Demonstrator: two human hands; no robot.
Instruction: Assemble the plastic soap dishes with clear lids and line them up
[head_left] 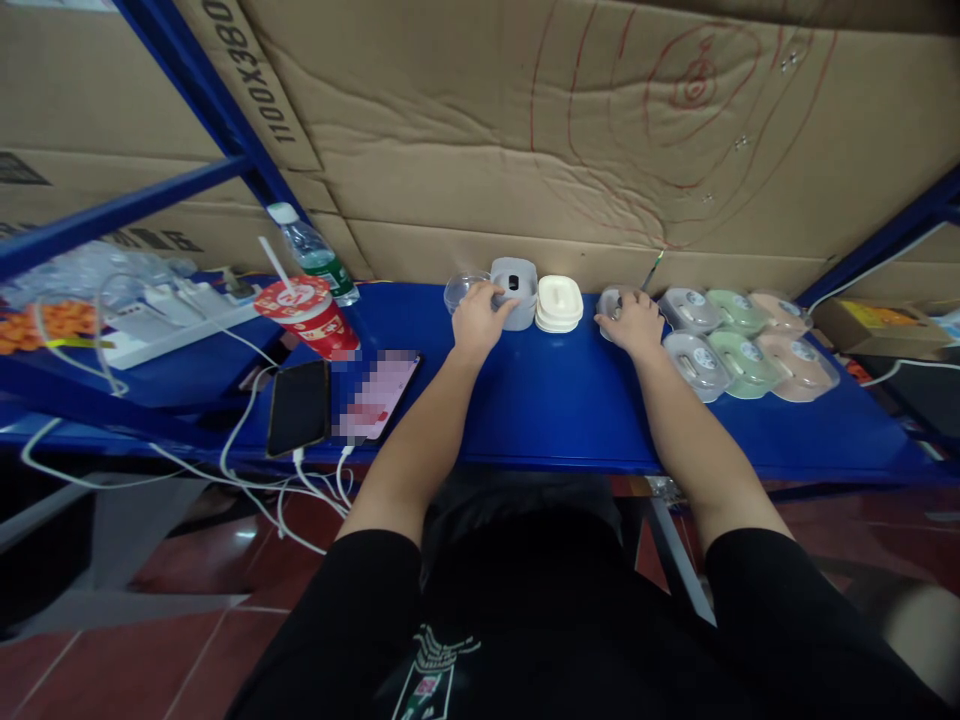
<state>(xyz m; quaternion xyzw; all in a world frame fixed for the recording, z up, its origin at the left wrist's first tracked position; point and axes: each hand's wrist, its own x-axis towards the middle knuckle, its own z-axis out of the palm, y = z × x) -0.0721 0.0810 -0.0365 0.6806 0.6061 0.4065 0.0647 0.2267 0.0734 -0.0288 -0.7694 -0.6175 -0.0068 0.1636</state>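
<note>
My left hand [478, 318] lies between a round clear plastic cover [456, 290] and a light grey square container [516, 312]. Its thumb and fingers are apart, reaching to the grey container's side. A small black part [514, 283] sits in that container's top. Just to the right stand stacked cream square lids [560, 300]. Over a clear plastic container [609, 302], my right hand [636, 318] has its thumb and fingers curled about the rim. A small dark object inside is mostly hidden by the fingers. Behind that hand a thin dark stick [655, 268] leans up.
Several clear-covered boxes in grey [697, 362], green [744, 358] and pink [799, 362] stand in rows at the right. To the left are a red cup [319, 320] with a straw, a bottle [319, 255], two phones [298, 408], charging cables and a power strip [184, 325]. Cardboard walls the back.
</note>
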